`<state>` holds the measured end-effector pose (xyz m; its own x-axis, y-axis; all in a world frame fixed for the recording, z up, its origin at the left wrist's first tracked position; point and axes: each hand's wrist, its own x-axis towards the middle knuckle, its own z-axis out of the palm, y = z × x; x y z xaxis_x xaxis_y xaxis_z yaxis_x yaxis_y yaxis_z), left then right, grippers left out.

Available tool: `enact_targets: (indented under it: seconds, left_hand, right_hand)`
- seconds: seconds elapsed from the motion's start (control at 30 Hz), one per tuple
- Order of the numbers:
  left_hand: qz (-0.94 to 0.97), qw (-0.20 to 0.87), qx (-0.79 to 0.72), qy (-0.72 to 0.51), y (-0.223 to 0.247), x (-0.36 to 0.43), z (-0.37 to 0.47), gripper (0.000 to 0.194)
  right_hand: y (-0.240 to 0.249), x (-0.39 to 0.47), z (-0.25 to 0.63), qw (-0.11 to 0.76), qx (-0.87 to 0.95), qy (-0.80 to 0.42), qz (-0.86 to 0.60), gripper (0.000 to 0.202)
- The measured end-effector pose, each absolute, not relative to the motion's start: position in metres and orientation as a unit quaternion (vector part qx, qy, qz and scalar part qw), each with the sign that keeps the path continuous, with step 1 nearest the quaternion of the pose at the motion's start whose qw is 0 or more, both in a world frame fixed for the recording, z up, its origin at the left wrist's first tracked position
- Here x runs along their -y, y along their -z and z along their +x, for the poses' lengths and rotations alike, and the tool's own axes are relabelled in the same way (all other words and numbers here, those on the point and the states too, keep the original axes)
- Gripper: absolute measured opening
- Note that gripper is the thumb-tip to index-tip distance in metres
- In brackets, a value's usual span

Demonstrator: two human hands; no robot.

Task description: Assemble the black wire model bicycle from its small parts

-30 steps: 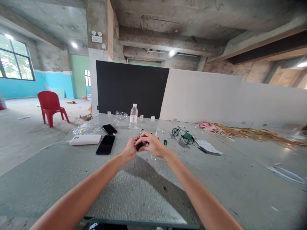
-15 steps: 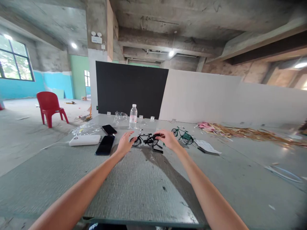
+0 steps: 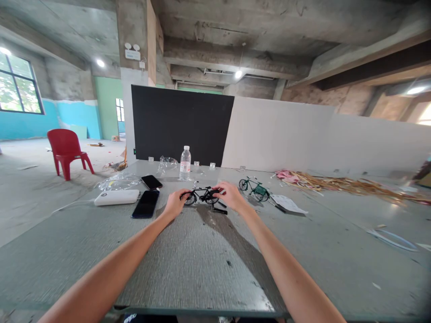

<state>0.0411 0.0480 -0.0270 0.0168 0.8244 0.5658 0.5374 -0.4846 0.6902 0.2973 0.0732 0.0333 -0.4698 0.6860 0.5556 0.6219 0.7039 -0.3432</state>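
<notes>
A small black model bicycle [image 3: 201, 196] stands upright on the grey table in front of me. My left hand [image 3: 174, 204] is closed at its front wheel, thumb and fingers pinching at the wheel's edge. At the rear wheel, my right hand [image 3: 229, 196] pinches a small black part [image 3: 214, 193] against the bicycle's side; the fingers partly hide it. A short black piece [image 3: 220, 211] lies on the table just below the rear wheel. To the right of my right hand stands a green model bicycle [image 3: 255, 188].
A water bottle [image 3: 185, 163] stands behind the black bicycle. On the left lie two phones [image 3: 145, 204], a white power bank [image 3: 116, 197] and clear plastic wrap [image 3: 119, 181]. A paper sheet [image 3: 288, 203] and a black pen [image 3: 277, 207] lie right of the green bicycle.
My left hand has closed from spread fingers onto the front wheel. My right hand stays at the rear wheel with the black part. The view has shifted slightly.
</notes>
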Motion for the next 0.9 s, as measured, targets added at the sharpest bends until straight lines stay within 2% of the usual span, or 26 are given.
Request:
enact_targets:
  seconds: [0.37, 0.5, 0.77, 0.9]
  left_hand:
    - [0.696, 0.143, -0.493, -0.501, 0.026, -0.048, 0.042, 0.025]
    - [0.696, 0.145, -0.491, -0.503, 0.027, -0.049, 0.042, 0.025]
    - [0.674, 0.153, -0.494, -0.527, 0.026, -0.048, 0.041, 0.026]
    - [0.636, 0.149, -0.522, -0.549, 0.025, -0.05, 0.039, 0.029]
  right_hand:
    - [-0.032, -0.076, 0.3, 0.342, 0.854, -0.046, -0.389, 0.019]
    - [-0.035, -0.073, 0.302, 0.332, 0.856, -0.043, -0.395, 0.031]
    - [-0.053, -0.064, 0.307, 0.41, 0.82, 0.07, -0.394, 0.031]
    - [-0.045, -0.072, 0.319, 0.344, 0.817, 0.054, -0.459, 0.029]
